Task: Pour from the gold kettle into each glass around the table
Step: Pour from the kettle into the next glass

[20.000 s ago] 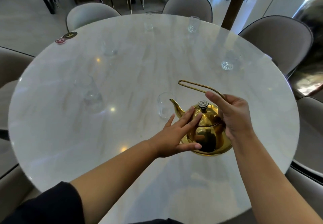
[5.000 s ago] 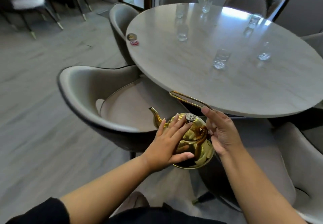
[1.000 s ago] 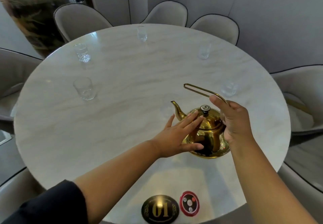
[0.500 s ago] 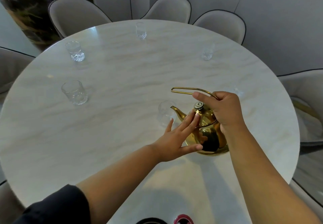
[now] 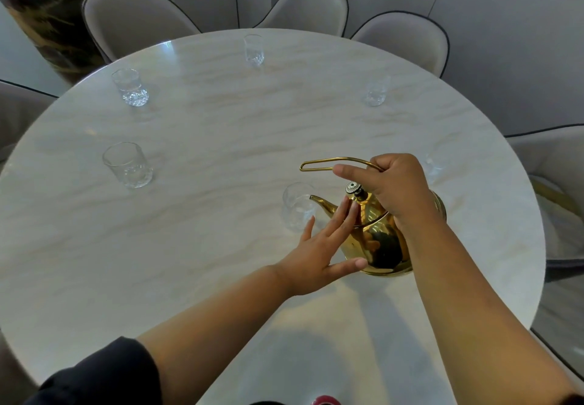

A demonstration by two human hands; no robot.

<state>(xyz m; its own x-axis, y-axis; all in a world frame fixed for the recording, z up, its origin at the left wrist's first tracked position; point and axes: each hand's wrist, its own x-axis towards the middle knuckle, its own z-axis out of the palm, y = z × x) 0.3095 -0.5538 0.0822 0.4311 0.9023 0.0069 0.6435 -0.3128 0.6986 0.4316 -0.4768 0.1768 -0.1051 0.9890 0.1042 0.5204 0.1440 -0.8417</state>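
Note:
The gold kettle (image 5: 380, 240) is held tilted to the left over the round marble table (image 5: 205, 139). Its spout tip sits over the rim of the nearest clear glass (image 5: 295, 207). My right hand (image 5: 393, 188) is shut on the kettle's wire handle. My left hand (image 5: 327, 246) lies flat, fingers spread, against the kettle's lid and side. Other clear glasses stand around the table: one at the left (image 5: 128, 164), one at the far left (image 5: 130, 87), one at the far side (image 5: 253, 49), one at the far right (image 5: 376, 90), and one half hidden behind my right hand (image 5: 433, 167).
Grey upholstered chairs ring the table: at the back left (image 5: 132, 16), at the back (image 5: 309, 6), at the back right (image 5: 407, 38) and at the right (image 5: 556, 164). A red disc (image 5: 325, 401) peeks in at the near table edge.
The kettle has tipped further left, so its spout now reaches over the near glass. The view has moved closer over the table and the two discs have slid almost out of sight.

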